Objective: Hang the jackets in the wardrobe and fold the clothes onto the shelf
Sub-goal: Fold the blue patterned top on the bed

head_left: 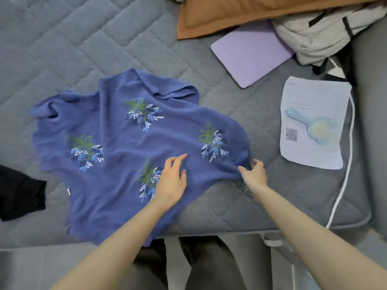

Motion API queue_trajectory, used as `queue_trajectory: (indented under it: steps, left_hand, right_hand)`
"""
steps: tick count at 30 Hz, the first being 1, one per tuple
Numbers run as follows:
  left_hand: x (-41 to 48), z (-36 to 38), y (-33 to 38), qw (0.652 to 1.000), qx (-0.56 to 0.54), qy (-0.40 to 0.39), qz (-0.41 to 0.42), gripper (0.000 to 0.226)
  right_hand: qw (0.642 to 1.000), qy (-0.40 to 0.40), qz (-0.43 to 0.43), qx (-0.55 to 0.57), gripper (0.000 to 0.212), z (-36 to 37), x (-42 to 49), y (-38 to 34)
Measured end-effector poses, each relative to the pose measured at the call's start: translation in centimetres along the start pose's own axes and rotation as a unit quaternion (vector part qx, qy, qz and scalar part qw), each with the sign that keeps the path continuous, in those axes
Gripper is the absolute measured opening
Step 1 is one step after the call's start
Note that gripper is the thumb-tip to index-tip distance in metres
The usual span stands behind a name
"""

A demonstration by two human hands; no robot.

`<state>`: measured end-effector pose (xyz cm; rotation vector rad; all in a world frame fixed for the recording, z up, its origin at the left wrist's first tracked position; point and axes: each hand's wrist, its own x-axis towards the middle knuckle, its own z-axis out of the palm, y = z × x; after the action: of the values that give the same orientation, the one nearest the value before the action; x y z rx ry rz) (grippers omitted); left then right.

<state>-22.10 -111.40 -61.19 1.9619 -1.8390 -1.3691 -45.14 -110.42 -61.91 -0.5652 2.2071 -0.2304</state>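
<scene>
**Visitor:** What crowds the bed?

**Onlooker:** Right of the blue top (129, 143) lies a sheet of paper (314, 155) printed with a square code. A pale blue handled tool (312, 126), brush or mirror I cannot tell, rests on it. Beyond that sits a lilac flat case (251, 55), its right corner overlapped by a heap of white-and-black clothing (326, 32). An orange pillow (230, 15) is at the far edge. A black garment (18, 195) lies to the left, apart from the top. A white cord (343, 185) runs down the right side.

**Visitor:** And the hands?

**Onlooker:** The top lies rumpled, leaf prints up, on the grey quilted cover (73, 49). The left hand (171, 178) rests on it, fingers loose and slightly spread, gripping nothing. The right hand (254, 174) pinches the cloth's right corner between thumb and fingers.

**Visitor:** Room to work?

**Onlooker:** Quilting stretches beyond the top to the far left. The top's near hem spills over the bed's near edge, where the person stands.
</scene>
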Motion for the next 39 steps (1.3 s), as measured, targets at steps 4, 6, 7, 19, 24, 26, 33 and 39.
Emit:
queue_trajectory:
  steps: [4,6,7,19,24,26,33,39]
  left_hand:
    - [6.1,-2.3,2.4,0.999,0.034,0.007,0.026,0.052]
    - [9.3,-3.5,4.0,0.997,0.068,0.010,0.035,0.053]
    - [11.1,-3.9,4.9,0.995,0.091,0.012,0.036,0.053]
    - [22.4,-5.8,8.8,0.938,0.343,0.034,0.034,0.047]
    - [24.9,-7.3,9.7,0.968,0.227,0.105,-0.011,0.026]
    - [26.0,-8.1,10.5,0.978,0.147,0.143,-0.025,0.022]
    - [29.6,-8.6,12.0,0.989,0.014,0.142,0.034,0.034]
    - [26.8,-8.4,9.1,0.985,0.112,0.056,0.117,0.055]
  right_hand:
    - [0.996,0.036,-0.070,-0.050,0.056,0.8,0.1,-0.7]
    - [0.990,0.051,-0.123,-0.049,0.055,0.9,0.5,-1.8]
    - [0.989,0.055,-0.130,-0.036,0.055,1.0,1.0,-2.6]
    - [0.998,-0.013,-0.003,0.067,0.022,0.8,6.1,-7.1]
    - [0.985,-0.006,-0.015,0.172,0.009,0.6,5.9,-7.5]
    - [0.981,0.031,-0.020,0.190,0.006,0.3,5.8,-8.0]
    - [0.978,0.143,-0.034,0.149,0.014,0.0,6.3,-9.5]
    - [0.980,0.131,-0.104,0.111,0.032,0.6,5.9,-10.1]
